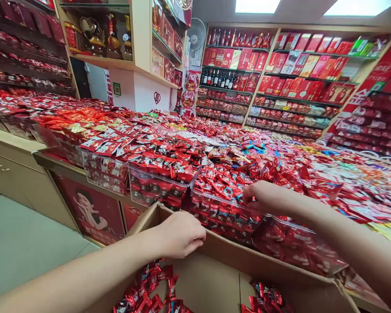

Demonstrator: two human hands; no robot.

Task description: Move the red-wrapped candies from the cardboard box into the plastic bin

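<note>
My left hand (pixel 183 234) is closed over the inside of an open cardboard box (pixel 211 278); whatever it holds, if anything, is hidden. Red wrapped candies (pixel 145 291) lie in the box in a left pile and a smaller right pile (pixel 265 298). Over the front edge of a clear bin (pixel 226 217) full of red and blue candies, my right hand (pixel 256 194) has its fingers curled downward among the sweets. Its fingertips are partly hidden, so what they grip cannot be made out.
More clear bins, one with dark red candies (pixel 159 184), line the counter's front edge. Candy heaps (pixel 313 174) spread behind them. Shelves (pixel 275 56) with bottles and red boxes stand at the back. A wooden cabinet (pixel 22 174) is at left.
</note>
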